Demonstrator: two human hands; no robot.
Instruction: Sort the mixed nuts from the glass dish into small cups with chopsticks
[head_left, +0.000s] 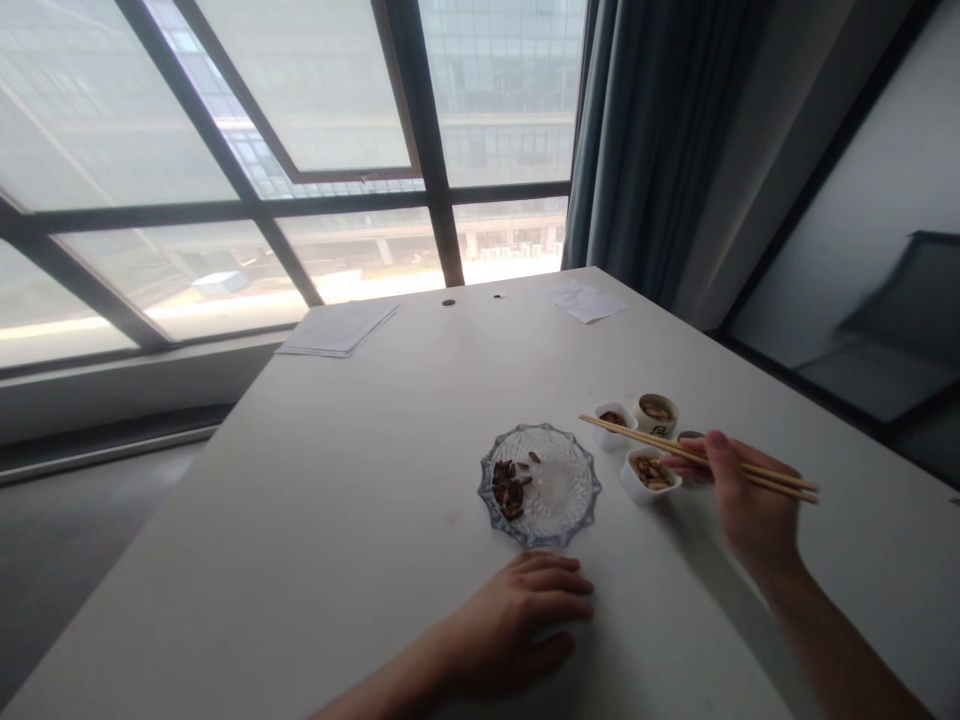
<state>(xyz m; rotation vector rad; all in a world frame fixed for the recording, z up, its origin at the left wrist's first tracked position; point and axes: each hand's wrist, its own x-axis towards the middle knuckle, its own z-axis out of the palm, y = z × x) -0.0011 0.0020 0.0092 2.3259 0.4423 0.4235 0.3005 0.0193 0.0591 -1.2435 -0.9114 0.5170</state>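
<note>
My right hand (pixel 739 500) grips a pair of wooden chopsticks (pixel 660 440), their tips pointing left above two small white cups. One white cup (pixel 649 473) holds light-coloured nuts or seeds, the other (pixel 613 421) dark ones. A round beige cup (pixel 657 412) stands just behind them. My left hand (pixel 517 625) lies flat on the white table (pixel 337 500), fingers stretched out, just in front of a clear glass dish (pixel 541 485). Dark seeds sit in a small heap on the dish's left side.
A sheaf of papers (pixel 339 328) lies at the table's far left edge, and a loose sheet (pixel 586 301) at the far right. Large windows run behind the table, with a dark curtain (pixel 645 140) at the right.
</note>
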